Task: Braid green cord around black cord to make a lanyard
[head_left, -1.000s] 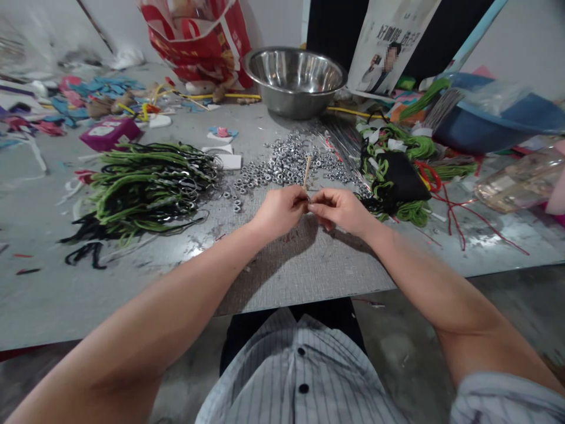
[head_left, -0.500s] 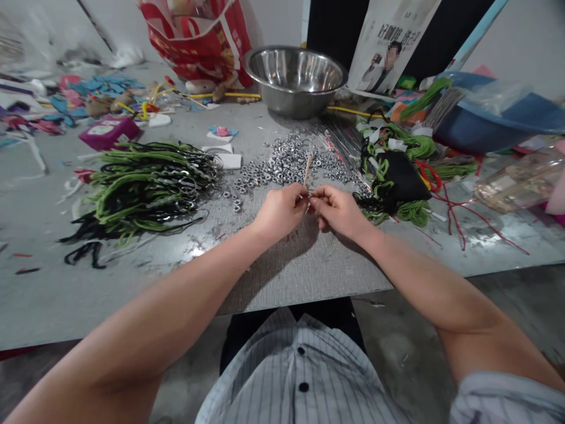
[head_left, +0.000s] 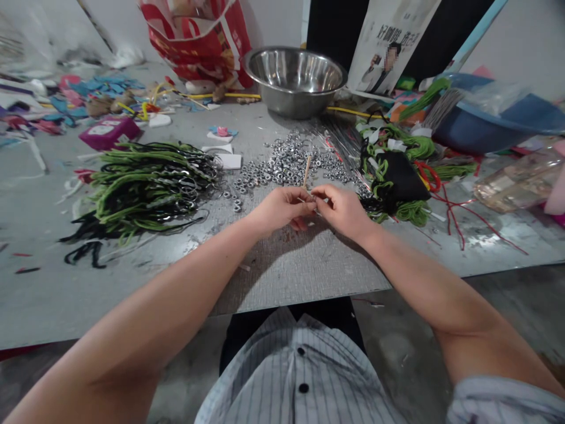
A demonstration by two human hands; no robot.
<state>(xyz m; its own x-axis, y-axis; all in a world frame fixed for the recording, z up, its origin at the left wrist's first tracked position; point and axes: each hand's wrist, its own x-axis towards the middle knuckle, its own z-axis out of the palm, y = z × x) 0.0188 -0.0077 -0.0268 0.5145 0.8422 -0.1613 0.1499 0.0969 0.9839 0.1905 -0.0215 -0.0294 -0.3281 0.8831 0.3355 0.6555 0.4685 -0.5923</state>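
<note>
At the middle of the table, my left hand [head_left: 282, 208] and my right hand [head_left: 343, 211] meet fingertip to fingertip. Both are closed in a pinch around something small and thin that I cannot make out. Just behind the fingers a slim wooden stick [head_left: 306, 172] points away from me; its near end is hidden by the hands. Beyond them spreads a heap of small silvery metal rings [head_left: 282, 164]. Left of my hands lies a bundle of green and black cords [head_left: 145, 182] with metal rings at its right end.
A steel bowl [head_left: 295, 97] stands behind the rings. To the right are more green cords [head_left: 412, 213], a black piece [head_left: 404, 176], red cords [head_left: 454, 215], a clear bottle [head_left: 507, 182] and a blue basin [head_left: 477, 129]. A purple box [head_left: 109, 132] sits left.
My left hand has turned, its thumb and fingers now stretching further right toward the right fingertips. The right hand has shifted slightly. The stick and heaps stay where they were.
</note>
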